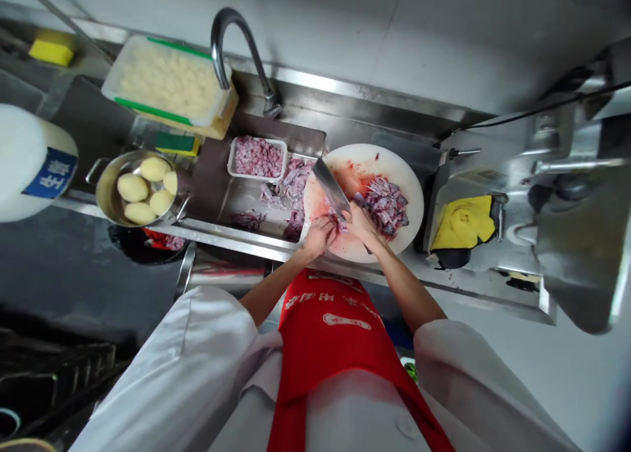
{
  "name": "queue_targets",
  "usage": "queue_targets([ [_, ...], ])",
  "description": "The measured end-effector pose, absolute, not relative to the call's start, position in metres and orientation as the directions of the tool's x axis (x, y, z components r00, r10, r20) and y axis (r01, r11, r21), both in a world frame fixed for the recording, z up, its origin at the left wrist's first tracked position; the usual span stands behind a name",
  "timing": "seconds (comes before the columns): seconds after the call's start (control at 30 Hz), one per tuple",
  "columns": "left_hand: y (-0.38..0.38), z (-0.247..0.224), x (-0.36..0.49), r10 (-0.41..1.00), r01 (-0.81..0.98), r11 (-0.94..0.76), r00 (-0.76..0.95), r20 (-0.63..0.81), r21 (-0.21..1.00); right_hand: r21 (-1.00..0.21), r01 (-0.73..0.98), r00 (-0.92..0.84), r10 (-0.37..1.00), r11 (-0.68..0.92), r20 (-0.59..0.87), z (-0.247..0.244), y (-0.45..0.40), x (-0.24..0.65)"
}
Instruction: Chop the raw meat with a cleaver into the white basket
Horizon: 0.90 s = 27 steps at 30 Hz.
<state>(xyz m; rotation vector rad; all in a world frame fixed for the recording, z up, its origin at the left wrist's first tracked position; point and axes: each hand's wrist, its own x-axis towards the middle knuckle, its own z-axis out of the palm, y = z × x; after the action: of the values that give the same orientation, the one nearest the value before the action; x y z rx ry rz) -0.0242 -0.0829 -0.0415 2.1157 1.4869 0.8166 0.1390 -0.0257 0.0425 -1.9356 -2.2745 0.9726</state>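
Observation:
My right hand is closed round the handle of a cleaver, its broad blade slanting up and left over the round white cutting board. My left hand rests at the board's left front edge, fingers curled against a small piece of pinkish raw meat beside the blade; its fingertips are partly hidden. A heap of purplish-pink raw meat pieces lies on the right half of the board. Red juice stains the board's surface. More such pieces lie in the sink left of the board.
A white basket of chopped meat stands in the sink. Leftward are a steel pot with peeled potatoes, a lidded plastic box and a white jug. The tap arches behind. A yellow cloth lies right.

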Motion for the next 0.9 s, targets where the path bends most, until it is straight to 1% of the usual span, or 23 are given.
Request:
queue_targets([
  [0.07, -0.061, -0.029, -0.017, 0.935, 0.694, -0.354, 0.271, 0.227, 0.627, -0.499, 0.866, -0.122, 0.953, -0.034, -0.277, 0.049, -0.037, 0.175],
  [0.13, -0.03, -0.021, -0.002, 0.909, 0.689, -0.41, 0.357, 0.213, 0.597, -0.531, 0.837, 0.032, 0.98, -0.134, -0.198, 0.055, -0.059, 0.214],
  [0.23, 0.018, -0.018, 0.023, 0.811, 0.664, -0.541, 0.574, 0.111, 0.516, -0.511, 0.827, 0.175, 0.972, -0.233, -0.159, 0.062, -0.099, 0.266],
  [0.33, 0.046, -0.018, 0.031, 0.728, 0.633, -0.619, 0.685, 0.038, 0.465, -0.468, 0.82, 0.28, 0.944, -0.329, -0.172, 0.065, -0.138, 0.293],
  [0.4, 0.053, -0.015, 0.024, 0.67, 0.576, -0.655, 0.742, 0.021, 0.489, -0.465, 0.801, 0.316, 0.926, -0.377, -0.207, 0.065, -0.161, 0.296],
  [0.47, 0.056, -0.009, 0.011, 0.636, 0.513, -0.647, 0.772, 0.027, 0.565, -0.484, 0.782, 0.299, 0.917, -0.394, -0.263, 0.064, -0.18, 0.29],
  [0.5, 0.057, -0.005, 0.004, 0.641, 0.486, -0.618, 0.767, 0.038, 0.618, -0.491, 0.777, 0.274, 0.914, -0.393, -0.298, 0.063, -0.187, 0.284],
  [0.6, 0.057, 0.008, -0.021, 0.741, 0.4, -0.433, 0.668, 0.067, 0.808, -0.497, 0.796, 0.131, 0.899, -0.346, -0.417, 0.06, -0.199, 0.261],
  [0.7, 0.058, 0.018, -0.048, 0.879, 0.275, -0.21, 0.473, 0.058, 0.938, -0.524, 0.824, -0.09, 0.864, -0.215, -0.496, 0.056, -0.196, 0.232],
  [0.77, 0.06, 0.02, -0.064, 0.943, 0.197, -0.118, 0.329, 0.047, 0.973, -0.542, 0.828, -0.196, 0.831, -0.144, -0.52, 0.054, -0.19, 0.216],
  [0.8, 0.063, 0.019, -0.071, 0.965, 0.175, -0.087, 0.26, 0.04, 0.981, -0.546, 0.827, -0.216, 0.821, -0.134, -0.528, 0.052, -0.188, 0.211],
  [0.87, 0.073, 0.013, -0.079, 0.989, 0.185, -0.061, 0.141, 0.035, 0.981, -0.562, 0.81, -0.195, 0.826, -0.169, -0.53, 0.049, -0.185, 0.209],
  [0.9, 0.08, 0.008, -0.08, 0.995, 0.223, -0.072, 0.088, 0.053, 0.972, -0.576, 0.79, -0.157, 0.839, -0.21, -0.522, 0.047, -0.184, 0.213],
])
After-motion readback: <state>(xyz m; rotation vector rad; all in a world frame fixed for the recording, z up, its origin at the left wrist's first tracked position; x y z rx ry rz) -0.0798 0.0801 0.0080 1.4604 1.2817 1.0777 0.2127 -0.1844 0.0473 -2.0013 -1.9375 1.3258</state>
